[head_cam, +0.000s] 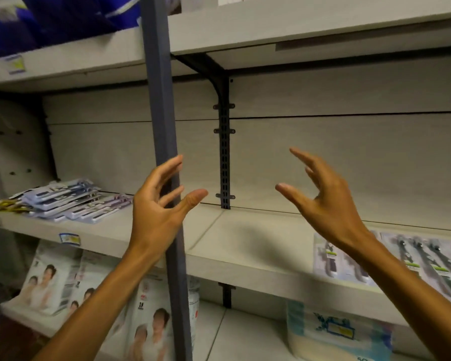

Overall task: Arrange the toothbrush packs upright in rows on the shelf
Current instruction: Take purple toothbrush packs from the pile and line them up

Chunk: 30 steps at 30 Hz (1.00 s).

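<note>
shelf price tags (69, 238) blurred, pack print illegible, nothing readable

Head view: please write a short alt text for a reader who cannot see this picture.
Two empty, open hands, left hand and right hand, are raised before a pale shelf. Toothbrush packs lie flat in a pile at the left and at the right, none upright.

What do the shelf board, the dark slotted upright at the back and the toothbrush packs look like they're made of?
Shelf board: probably laminated board, matte pale woodgrain.
Slotted upright: likely dark painted metal, with punched slots and bolted tabs.
Toothbrush packs: seemingly printed card under clear plastic, faintly glossy, though blurred.
</note>
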Each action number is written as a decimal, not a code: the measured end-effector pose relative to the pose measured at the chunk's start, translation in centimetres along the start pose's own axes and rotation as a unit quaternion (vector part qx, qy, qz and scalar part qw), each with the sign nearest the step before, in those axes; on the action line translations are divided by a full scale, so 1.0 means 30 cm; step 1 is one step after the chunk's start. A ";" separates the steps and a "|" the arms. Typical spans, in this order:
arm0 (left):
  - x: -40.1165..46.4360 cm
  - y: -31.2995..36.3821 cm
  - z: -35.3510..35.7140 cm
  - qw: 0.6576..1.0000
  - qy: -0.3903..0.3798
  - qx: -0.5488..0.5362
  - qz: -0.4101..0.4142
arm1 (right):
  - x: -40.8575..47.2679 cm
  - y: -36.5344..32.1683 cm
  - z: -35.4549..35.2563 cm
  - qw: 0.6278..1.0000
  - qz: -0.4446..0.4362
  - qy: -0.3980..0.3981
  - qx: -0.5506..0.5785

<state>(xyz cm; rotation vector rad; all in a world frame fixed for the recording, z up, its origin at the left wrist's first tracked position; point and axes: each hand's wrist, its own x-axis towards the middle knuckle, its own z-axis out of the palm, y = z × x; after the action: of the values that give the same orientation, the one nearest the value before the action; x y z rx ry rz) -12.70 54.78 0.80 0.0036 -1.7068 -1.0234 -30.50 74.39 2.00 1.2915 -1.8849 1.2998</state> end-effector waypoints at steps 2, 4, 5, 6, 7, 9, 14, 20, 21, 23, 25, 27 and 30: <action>0.025 -0.037 -0.071 0.999 0.011 0.030 0.034 | 0.009 -0.081 0.060 0.999 -0.028 0.011 0.031; 0.052 -0.084 -0.158 0.997 0.020 0.048 0.056 | 0.021 -0.162 0.140 0.997 -0.051 0.016 0.050; 0.067 -0.113 -0.209 0.996 0.022 0.054 0.060 | 0.029 -0.202 0.188 0.996 -0.061 0.014 0.060; 0.083 -0.149 -0.266 0.996 0.022 0.059 0.060 | 0.037 -0.243 0.242 0.995 -0.069 0.012 0.071; 0.104 -0.190 -0.328 0.996 0.022 0.063 0.054 | 0.046 -0.282 0.300 0.994 -0.075 0.009 0.080; 0.155 -0.280 -0.461 0.997 0.023 0.069 0.037 | 0.066 -0.351 0.422 0.991 -0.091 0.007 0.096; 0.325 -0.531 -0.801 0.991 0.035 0.127 -0.001 | 0.141 -0.506 0.707 0.991 -0.086 0.019 0.099; 0.504 -0.865 -1.085 0.960 -0.033 0.265 -0.082 | 0.260 -0.615 0.964 0.998 -0.045 0.027 0.046; 0.525 -0.915 -1.114 0.949 -0.065 0.290 -0.099 | 0.273 -0.625 1.007 0.998 -0.032 0.029 0.045; 0.554 -0.998 -1.155 0.918 -0.133 0.354 -0.121 | 0.287 -0.640 1.098 0.998 -0.001 0.028 0.052; 0.571 -1.055 -1.173 0.880 -0.200 0.408 -0.138 | 0.290 -0.649 1.184 0.998 0.035 0.013 0.052; 0.575 -1.092 -1.175 0.845 -0.248 0.449 -0.150 | 0.291 -0.649 1.261 0.997 0.069 -0.011 0.044; 0.574 -1.135 -1.167 0.819 -0.268 0.489 -0.138 | 0.298 -0.640 1.354 0.992 0.110 -0.039 0.048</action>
<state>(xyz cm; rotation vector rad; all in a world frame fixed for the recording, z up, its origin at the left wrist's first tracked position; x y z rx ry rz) -8.17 3.60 -5.68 0.7045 -2.6537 -0.2168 -12.78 32.18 0.51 1.2243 -2.0895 1.4861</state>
